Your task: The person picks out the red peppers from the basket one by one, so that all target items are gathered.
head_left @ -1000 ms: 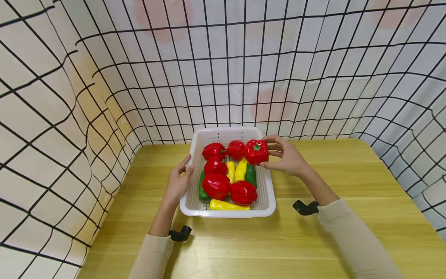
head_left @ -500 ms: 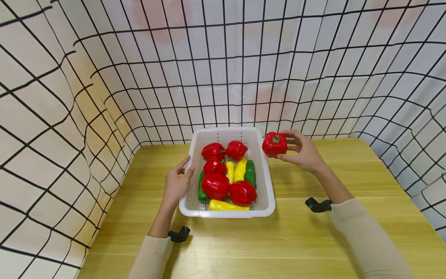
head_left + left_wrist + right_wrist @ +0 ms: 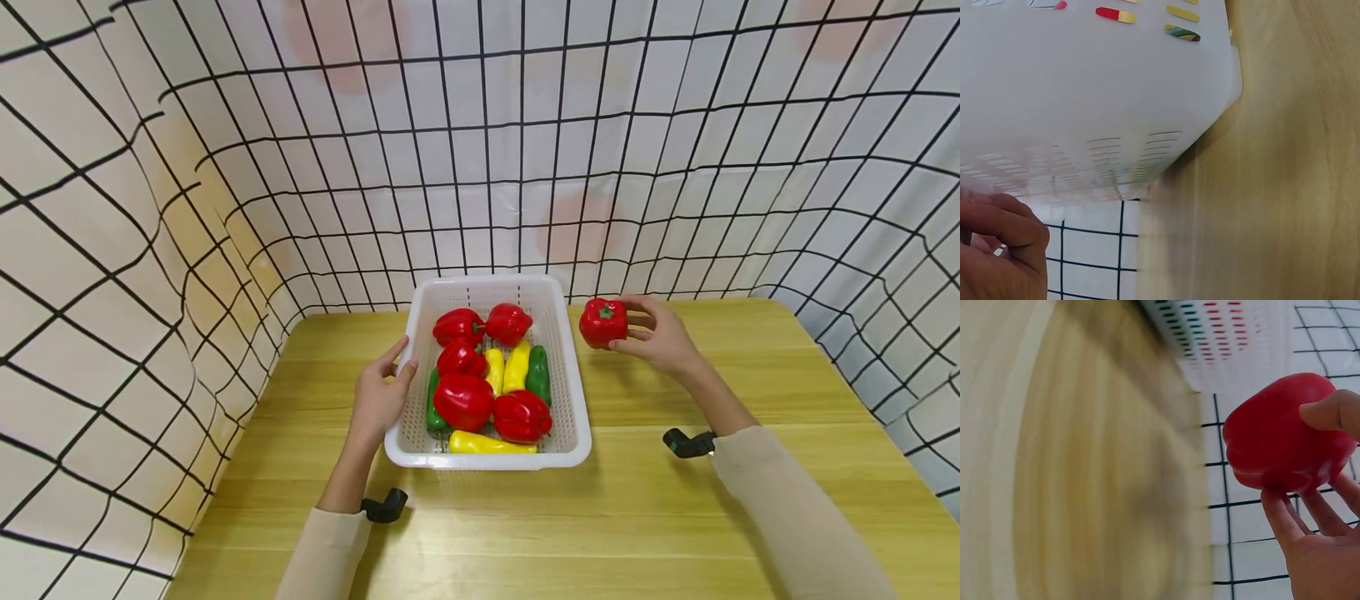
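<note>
In the head view my left hand [image 3: 381, 393] grips the left rim of a white plastic basket [image 3: 487, 460], thumb over the edge and fingers outside. Beyond the basket's right side, my right hand [image 3: 658, 337] holds a red bell pepper [image 3: 602, 322] by its right side, green stem up. The right wrist view shows the thumb on one face of this bell pepper [image 3: 1279, 437] and the fingertips on the other. Inside the basket lie several red bell peppers [image 3: 463, 402], long yellow peppers [image 3: 493, 442] and green ones [image 3: 537, 375].
The basket stands on a wood-grain table [image 3: 480, 533]. A black wire grid [image 3: 491, 125] backed by pale cloth rises along the back and both sides, close behind the basket. Black wrist-worn pieces [image 3: 686, 443] stick out at both sleeves.
My right hand has carried the red bell pepper rightward from over the basket to beyond its right rim, then slightly down toward the table. The left hand stays at the rim.
</note>
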Available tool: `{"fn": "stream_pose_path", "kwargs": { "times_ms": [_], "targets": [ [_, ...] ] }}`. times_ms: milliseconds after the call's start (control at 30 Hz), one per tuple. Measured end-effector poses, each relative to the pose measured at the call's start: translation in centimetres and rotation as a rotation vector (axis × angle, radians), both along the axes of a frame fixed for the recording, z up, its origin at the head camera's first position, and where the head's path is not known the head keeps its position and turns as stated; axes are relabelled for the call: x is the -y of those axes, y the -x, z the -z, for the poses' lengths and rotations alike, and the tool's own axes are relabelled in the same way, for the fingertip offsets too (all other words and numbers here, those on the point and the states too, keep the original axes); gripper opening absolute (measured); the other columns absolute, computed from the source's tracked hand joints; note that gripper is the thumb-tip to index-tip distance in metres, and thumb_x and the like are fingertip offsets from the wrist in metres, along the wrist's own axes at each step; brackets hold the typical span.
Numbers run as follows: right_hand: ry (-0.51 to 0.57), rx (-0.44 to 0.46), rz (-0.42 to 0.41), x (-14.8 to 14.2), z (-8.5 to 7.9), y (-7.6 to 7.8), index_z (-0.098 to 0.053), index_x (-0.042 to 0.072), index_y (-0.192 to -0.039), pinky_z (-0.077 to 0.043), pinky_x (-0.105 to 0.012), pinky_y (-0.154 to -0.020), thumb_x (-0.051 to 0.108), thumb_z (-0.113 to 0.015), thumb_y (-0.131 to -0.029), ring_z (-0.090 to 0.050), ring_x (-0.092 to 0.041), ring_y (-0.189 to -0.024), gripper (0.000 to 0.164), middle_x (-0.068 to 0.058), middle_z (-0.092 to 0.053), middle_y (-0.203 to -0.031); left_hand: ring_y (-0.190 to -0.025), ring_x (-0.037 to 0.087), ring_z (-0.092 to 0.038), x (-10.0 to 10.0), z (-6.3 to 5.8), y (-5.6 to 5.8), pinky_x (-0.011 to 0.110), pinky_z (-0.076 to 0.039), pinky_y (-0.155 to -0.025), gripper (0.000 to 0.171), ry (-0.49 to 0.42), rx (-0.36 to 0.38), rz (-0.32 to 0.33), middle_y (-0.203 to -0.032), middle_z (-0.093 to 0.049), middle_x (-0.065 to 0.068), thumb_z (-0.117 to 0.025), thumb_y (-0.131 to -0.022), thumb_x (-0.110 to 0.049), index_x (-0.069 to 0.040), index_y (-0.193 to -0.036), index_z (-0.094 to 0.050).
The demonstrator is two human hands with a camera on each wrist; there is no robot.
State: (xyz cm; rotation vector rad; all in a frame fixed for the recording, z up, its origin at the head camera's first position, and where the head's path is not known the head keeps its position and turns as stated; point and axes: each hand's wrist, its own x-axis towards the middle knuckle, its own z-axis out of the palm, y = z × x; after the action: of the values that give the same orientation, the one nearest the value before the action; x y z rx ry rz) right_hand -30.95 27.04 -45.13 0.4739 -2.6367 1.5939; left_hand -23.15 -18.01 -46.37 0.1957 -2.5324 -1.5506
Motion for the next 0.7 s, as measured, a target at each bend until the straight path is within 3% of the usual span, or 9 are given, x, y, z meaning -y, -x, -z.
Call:
{"fn": "stream_pose_path", "kwargs": {
  "times_ms": [200,300,533,700],
  "targets": [
    [0.026,0.083,-0.006,-0.4,1.7,1.1,-0.039,0.007,-0.155,-0.053,-0.023,-0.100,0.007,-0.081,-0.089,-0.051,-0.048,-0.136,0.079,-0.023,-0.044,-0.153,-0.060,0.017,-0.059,0.1,0.0,-0.1,0.028,-0.056,-0.055,0.047,-0.033,-0.001,0.010,-0.087,-0.060,0.012,-0.066,-0.101,-0.034,-0.033,-0.147,-0.058],
    [0.032,0.091,-0.001,-0.5,2.5,1.5,-0.040,0.006,-0.155,-0.053,-0.022,-0.099,0.006,-0.081,-0.088,-0.051,-0.048,-0.136,0.078,-0.023,-0.044,-0.152,-0.060,0.017,-0.059,0.1,0.0,-0.1,0.028,-0.056,-0.055,0.047,-0.035,-0.003,0.013,-0.087,-0.059,0.012,-0.066,-0.101,-0.034,-0.032,-0.147,-0.058],
    [0.008,0.104,0.020,-0.5,3.6,2.2,-0.039,0.004,-0.155,-0.046,-0.045,-0.110,0.004,-0.079,-0.089,-0.048,-0.048,-0.139,0.077,-0.026,-0.043,-0.153,-0.059,0.016,-0.057,0.1,0.1,-0.1,0.028,-0.056,-0.055,0.046,-0.045,0.014,0.012,-0.082,-0.056,0.008,-0.067,-0.101,-0.032,-0.031,-0.147,-0.059],
    [0.014,0.119,0.023,-0.5,3.7,2.4,-0.036,0.004,-0.157,-0.040,-0.050,-0.115,0.004,-0.077,-0.091,-0.045,-0.047,-0.142,0.078,-0.026,-0.041,-0.155,-0.057,0.014,-0.053,0.1,-0.2,-0.1,0.027,-0.054,-0.052,0.046,-0.039,0.008,0.016,-0.076,-0.052,0.006,-0.066,-0.101,-0.030,-0.030,-0.147,-0.059]
  ]
}}
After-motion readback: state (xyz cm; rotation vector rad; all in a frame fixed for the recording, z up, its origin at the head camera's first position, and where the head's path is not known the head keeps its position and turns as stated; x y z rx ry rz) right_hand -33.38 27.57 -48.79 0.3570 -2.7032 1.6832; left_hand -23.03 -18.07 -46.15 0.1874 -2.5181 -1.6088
